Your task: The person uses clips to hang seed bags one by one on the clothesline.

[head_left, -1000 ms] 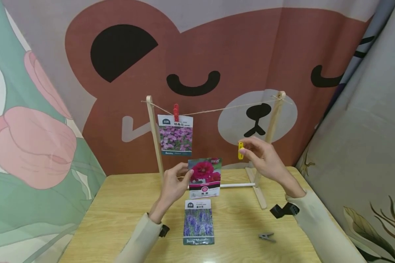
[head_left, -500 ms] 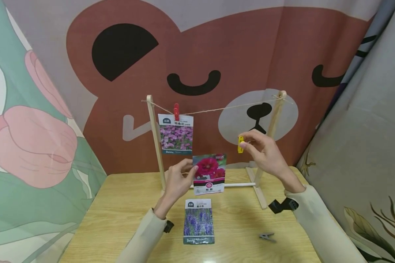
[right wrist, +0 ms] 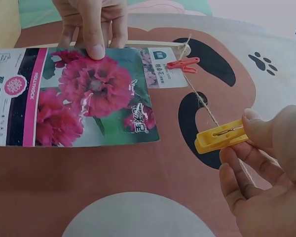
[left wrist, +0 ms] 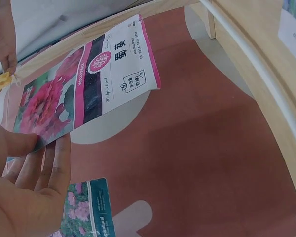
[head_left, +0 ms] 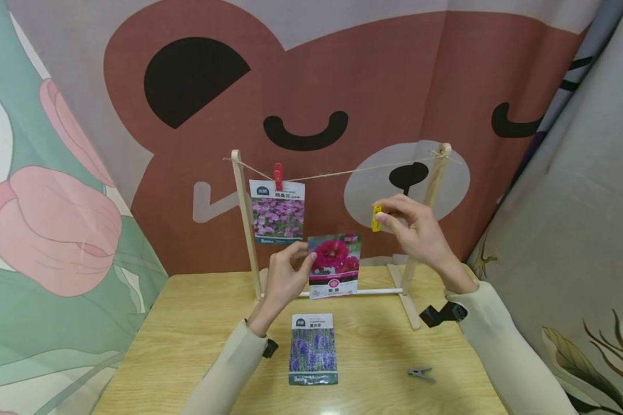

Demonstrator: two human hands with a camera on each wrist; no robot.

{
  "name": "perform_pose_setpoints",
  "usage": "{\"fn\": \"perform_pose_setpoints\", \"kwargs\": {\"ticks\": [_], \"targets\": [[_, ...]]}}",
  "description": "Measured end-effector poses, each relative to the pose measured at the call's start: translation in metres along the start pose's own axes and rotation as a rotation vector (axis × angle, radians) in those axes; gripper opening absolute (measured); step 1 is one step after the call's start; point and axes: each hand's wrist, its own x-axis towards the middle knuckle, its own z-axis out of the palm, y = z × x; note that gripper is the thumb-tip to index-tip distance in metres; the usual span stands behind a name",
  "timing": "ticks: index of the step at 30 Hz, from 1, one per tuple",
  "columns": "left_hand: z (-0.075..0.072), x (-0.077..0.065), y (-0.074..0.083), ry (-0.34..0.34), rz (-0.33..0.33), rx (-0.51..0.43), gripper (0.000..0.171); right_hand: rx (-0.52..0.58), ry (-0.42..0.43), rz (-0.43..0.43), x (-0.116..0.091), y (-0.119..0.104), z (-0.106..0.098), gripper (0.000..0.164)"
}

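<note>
My left hand (head_left: 288,276) pinches the left edge of a hollyhock seed packet (head_left: 334,266), thumb on the front and fingers behind. The packet hangs upright below the string (head_left: 337,174), its red bloom facing me. Between thumb and fingers of my right hand (head_left: 416,230) is a yellow clothespin (right wrist: 221,137), held to the right of the packet and below the string. On the string's left part, a red clothespin (head_left: 278,176) holds a packet with pink-purple flowers (head_left: 277,218). A lavender-coloured seed packet (head_left: 314,350) lies flat on the table.
Two wooden posts, the left one (head_left: 245,225) and the right one (head_left: 434,184), carry the string. A white rod (head_left: 379,291) joins them low down. A grey clothespin (head_left: 421,374) lies on the wooden table (head_left: 187,340) at the right. Behind hangs a bear-print curtain (head_left: 374,69).
My left hand has moved up and to the right with the hollyhock packet. My right hand has risen with the yellow clothespin, closer to the string.
</note>
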Motion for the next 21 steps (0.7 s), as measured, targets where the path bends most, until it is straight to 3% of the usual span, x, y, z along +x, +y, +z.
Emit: {"fn": "perform_pose_setpoints", "kwargs": {"ticks": [21], "targets": [[0.009, 0.025, 0.003, 0.039, 0.059, -0.028, 0.015, -0.009, 0.021, 0.005, 0.020, -0.006, 0.000, 0.021]]}}
